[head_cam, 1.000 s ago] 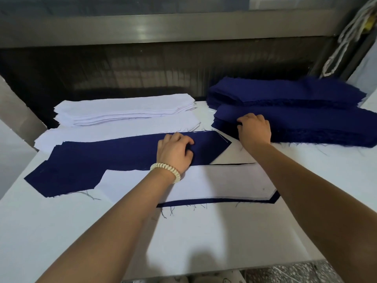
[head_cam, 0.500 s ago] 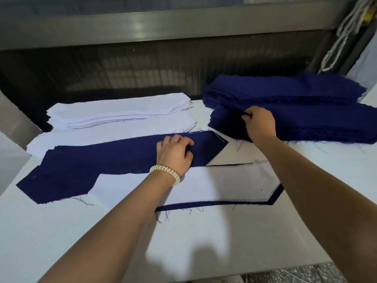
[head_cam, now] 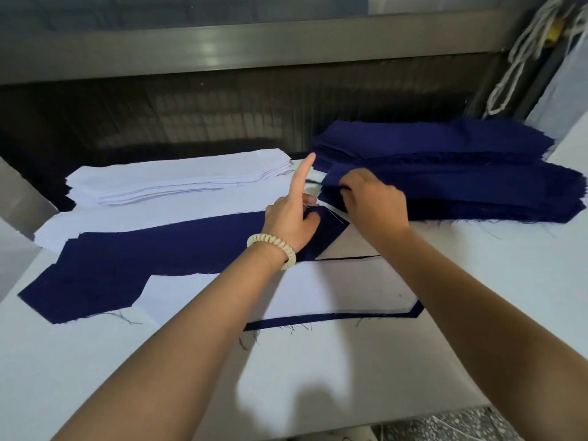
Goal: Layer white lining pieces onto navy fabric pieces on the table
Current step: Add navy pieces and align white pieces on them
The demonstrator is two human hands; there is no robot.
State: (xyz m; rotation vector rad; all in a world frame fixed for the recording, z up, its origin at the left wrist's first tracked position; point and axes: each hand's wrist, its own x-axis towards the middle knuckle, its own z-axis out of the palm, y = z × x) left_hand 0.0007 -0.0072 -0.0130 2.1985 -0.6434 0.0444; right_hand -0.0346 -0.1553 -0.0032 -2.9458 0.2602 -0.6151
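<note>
Table (head_cam: 95, 377): white top, with both forearms reaching across it from the near edge.

Near centre, a lining (head_cam: 318, 291) lies flat on a lined navy piece (head_cam: 318, 321), which shows only as a thin border along the lining's near and right edges. Loose threads trail from that border.

Left and slightly farther, a bare navy piece (head_cam: 143, 259) lies flat, its right tip pointing toward the centre.

The left hand (head_cam: 291, 221) rests on that tip. Its index finger is straight and points up, the other fingers are curled and the thumb lies on the cloth. Whether it grips the cloth cannot be told. A bracelet (head_cam: 273, 245) sits on the wrist.

The right hand (head_cam: 375, 198), just beside the left, has its fingers curled into the left end of the navy stack (head_cam: 477, 186) and pinches the upper layers.

Far left, a white stack (head_cam: 178, 179) lies beyond the bare navy piece, with further white sheets (head_cam: 143, 218) spread between them.

Behind, a metal rail (head_cam: 254, 49) runs across. Cords (head_cam: 515, 68) hang at far right.
</note>
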